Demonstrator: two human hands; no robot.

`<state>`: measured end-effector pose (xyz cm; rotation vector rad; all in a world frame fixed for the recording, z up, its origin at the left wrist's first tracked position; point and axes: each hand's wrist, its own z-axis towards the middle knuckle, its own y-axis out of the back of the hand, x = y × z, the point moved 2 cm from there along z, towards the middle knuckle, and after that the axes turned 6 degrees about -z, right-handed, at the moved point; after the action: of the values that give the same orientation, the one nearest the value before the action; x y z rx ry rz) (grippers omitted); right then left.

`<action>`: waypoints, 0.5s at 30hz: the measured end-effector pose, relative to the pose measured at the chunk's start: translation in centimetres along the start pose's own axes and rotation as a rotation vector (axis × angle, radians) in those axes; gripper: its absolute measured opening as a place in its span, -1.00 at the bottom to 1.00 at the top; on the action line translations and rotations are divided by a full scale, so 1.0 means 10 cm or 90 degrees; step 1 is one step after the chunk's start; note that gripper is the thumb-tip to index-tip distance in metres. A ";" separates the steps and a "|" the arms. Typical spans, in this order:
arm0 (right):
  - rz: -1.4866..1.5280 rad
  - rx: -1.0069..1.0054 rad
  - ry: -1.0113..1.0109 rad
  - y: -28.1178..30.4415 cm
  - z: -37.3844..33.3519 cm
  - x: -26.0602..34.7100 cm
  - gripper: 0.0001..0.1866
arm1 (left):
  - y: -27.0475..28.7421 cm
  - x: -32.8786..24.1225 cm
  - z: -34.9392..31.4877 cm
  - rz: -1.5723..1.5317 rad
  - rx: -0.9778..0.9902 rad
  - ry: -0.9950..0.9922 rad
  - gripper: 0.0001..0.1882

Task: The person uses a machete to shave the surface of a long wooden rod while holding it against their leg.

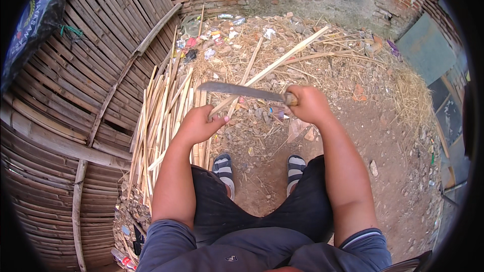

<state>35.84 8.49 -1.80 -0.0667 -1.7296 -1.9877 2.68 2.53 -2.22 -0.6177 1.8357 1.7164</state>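
the bamboo strip (pixel 285 59) is gripped in the left hand (pixel 198 125), the machete (pixel 242 90) in the right hand (pixel 309 104); strokes are best directed away from the left hand.

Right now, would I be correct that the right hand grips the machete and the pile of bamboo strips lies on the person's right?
Not quite: the head view shows the pile of bamboo strips on the person's left; the right hand does grip the machete.

A machete (pixel 239 89) crossed over one strip (pixel 290 55); a strip pile (pixel 162 121) lay left, beside the slat wall (pixel 113 45).
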 end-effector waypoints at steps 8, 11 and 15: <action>0.145 -0.184 -0.258 0.11 0.02 -0.94 -0.68 | 0.05 0.03 0.00 -0.010 -0.007 -0.015 -0.43; 0.154 -0.183 -0.232 0.08 0.04 -0.83 -0.68 | 0.02 0.01 0.01 -0.013 -0.002 -0.012 -0.43; 0.104 -0.083 -0.132 0.03 0.02 -0.45 -0.70 | -0.02 -0.09 0.01 -0.030 0.015 0.030 -0.43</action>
<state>39.85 10.20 -3.04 -0.4592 -1.6568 -2.0269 3.48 2.55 -1.71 -0.6914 1.8556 1.6595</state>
